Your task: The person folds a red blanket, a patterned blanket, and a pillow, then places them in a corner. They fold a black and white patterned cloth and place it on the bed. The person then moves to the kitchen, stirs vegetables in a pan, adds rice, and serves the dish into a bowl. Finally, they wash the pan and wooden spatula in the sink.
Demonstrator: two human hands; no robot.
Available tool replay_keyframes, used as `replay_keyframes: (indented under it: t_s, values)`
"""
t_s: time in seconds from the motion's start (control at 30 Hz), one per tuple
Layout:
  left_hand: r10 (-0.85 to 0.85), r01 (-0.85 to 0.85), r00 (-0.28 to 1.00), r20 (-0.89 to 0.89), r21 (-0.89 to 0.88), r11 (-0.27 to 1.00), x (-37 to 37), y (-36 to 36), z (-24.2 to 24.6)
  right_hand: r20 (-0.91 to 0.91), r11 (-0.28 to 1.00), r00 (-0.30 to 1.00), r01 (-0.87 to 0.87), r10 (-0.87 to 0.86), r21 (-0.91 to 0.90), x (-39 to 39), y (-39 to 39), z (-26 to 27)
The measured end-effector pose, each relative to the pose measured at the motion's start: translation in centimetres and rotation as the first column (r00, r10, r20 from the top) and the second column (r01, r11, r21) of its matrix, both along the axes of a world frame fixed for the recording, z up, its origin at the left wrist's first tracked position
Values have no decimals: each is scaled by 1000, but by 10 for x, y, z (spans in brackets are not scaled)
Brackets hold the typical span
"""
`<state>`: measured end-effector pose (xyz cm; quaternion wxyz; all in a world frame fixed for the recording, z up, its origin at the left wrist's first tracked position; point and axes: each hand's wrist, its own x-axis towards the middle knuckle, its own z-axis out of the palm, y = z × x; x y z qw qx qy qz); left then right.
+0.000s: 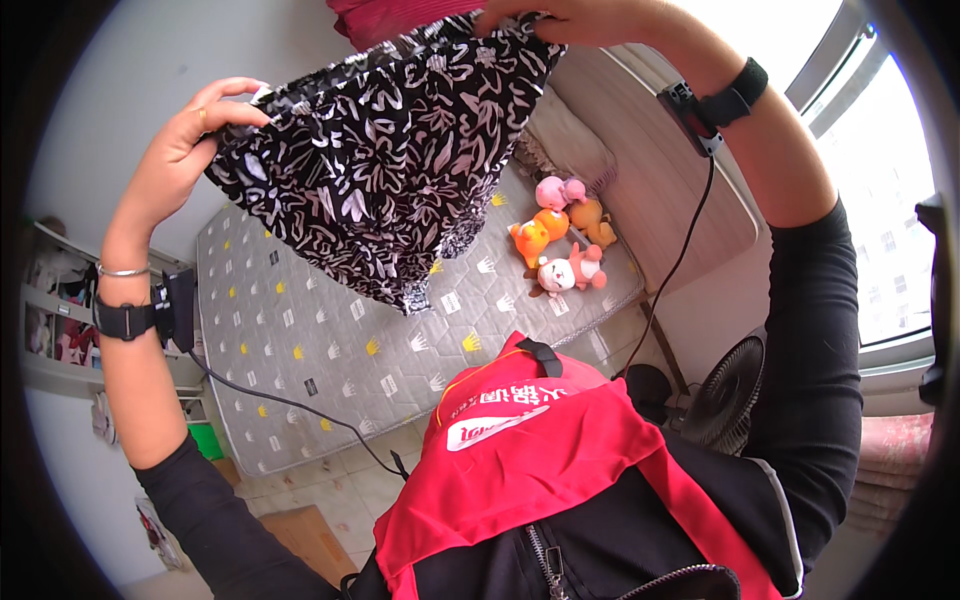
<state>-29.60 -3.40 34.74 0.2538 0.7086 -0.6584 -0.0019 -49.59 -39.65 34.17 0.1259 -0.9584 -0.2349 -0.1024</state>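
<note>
Stretched between both hands, a black garment with a white leaf-like print (pixel 382 142) hangs above the bed. Its gathered, elastic-looking top edge slants up to the right, and the cloth narrows to a crumpled lower end. My left hand (pixel 180 146), with a ring on one finger, pinches the left corner of that edge between thumb and fingers. Farther up, at the picture's top rim, my right hand (pixel 574 21) grips the edge near its right end; some of its fingers are hidden behind or in the cloth. Below lies a grey mattress (pixel 337 375) with a crown pattern.
Several plush toys (pixel 559 232) lie on the mattress near the wooden headboard (pixel 637 142), beside a pillow (pixel 574 139). A black fan (pixel 727 394) stands at the right below the window (pixel 885 187). Cables (pixel 292 401) run from both wrist devices. Shelves (pixel 64 300) stand left; cardboard (pixel 304 540) lies on the floor.
</note>
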Motion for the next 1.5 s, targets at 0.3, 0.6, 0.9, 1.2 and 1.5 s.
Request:
replay_keyframes:
  t_s: [0.3,0.6,0.9,1.2,1.5]
  values:
    - [32,-43,997,66,178,983,5,-17,0,51,861,976,211,-211,-463,-1,-2,13]
    - [111,-189,972,208,401,897,-23,-45,-16,266,888,868,-452,419,78,8,27,9]
    - [-261,237,930,-261,-118,964,-74,-85,-69,-186,826,888,-292,421,482,0,47,1]
    - [-36,387,643,-765,284,877,-78,-90,-97,-194,865,981,113,-18,490,-42,-18,25]
    - [95,-160,850,518,82,984,6,-53,-69,65,929,996,83,-64,-362,-40,-109,-25]
